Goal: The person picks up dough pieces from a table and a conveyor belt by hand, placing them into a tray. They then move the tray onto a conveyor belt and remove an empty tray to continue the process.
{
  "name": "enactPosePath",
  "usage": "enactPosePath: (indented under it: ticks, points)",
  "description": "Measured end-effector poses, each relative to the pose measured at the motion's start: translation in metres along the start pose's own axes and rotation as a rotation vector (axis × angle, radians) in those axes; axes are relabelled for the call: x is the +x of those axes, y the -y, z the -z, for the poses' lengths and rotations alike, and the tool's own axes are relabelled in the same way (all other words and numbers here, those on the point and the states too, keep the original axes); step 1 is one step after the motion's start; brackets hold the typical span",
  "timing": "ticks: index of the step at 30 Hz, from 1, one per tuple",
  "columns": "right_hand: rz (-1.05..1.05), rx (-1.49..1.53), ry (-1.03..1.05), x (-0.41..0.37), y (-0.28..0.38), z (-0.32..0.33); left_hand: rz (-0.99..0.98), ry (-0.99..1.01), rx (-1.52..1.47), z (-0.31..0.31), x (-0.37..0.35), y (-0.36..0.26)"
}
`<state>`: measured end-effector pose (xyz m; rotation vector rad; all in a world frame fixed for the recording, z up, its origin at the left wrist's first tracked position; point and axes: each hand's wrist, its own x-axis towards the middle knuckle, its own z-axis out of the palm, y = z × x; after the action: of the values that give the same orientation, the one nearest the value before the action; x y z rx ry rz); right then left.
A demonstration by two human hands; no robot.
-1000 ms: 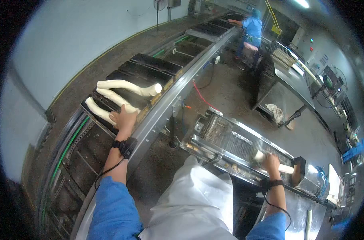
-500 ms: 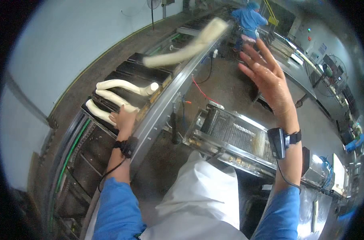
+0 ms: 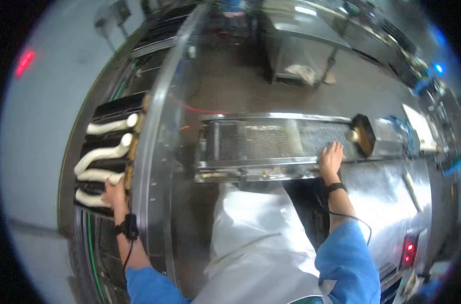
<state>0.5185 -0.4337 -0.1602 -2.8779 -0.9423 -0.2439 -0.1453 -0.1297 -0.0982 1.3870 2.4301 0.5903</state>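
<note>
View from above of a person in blue sleeves and a white apron (image 3: 256, 228), arms spread wide between two machines. The left hand (image 3: 114, 192) reaches over a steel rail (image 3: 154, 131) and lies on the near ends of the dough rolls (image 3: 101, 154) in a black tray (image 3: 119, 107) - it seems to be nudging them straight so that they sit in their grooves, though whether the fingers close on one cannot be told. There are four rolls, side by side across the tray: long, pale, smooth and soft-looking, some slightly bent, their blunt ends toward the rail. The right hand (image 3: 331, 156) rests open, palm down and empty, on the edge of a mesh belt (image 3: 256, 139), probably waiting there because a short stub (image 3: 351, 136) of dough shows just beside it at a dark round outlet (image 3: 365, 134)
</note>
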Motion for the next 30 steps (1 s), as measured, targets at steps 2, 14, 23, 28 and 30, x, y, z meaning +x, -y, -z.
enactPosePath:
  ticks: [2,14,23,28,30]
  points:
    - [-0.135,0.009,-0.044,0.01,-0.024,-0.01,-0.025,-0.023,0.013,-0.003,0.0,-0.006]
    - [0.142,0.035,-0.057,0.076,-0.037,0.011,-0.051,-0.069,0.194,-0.002,-0.007,-0.035]
    - [0.265,-0.158,0.108,0.099,-0.048,0.034,-0.096,-0.091,0.242,-0.012,0.024,-0.015]
    - [0.229,-0.141,0.058,0.071,-0.016,0.047,-0.094,-0.132,0.23,0.007,-0.003,0.016]
    - [0.095,-0.104,0.291,0.057,-0.008,0.074,-0.21,-0.12,0.036,-0.014,0.019,0.015]
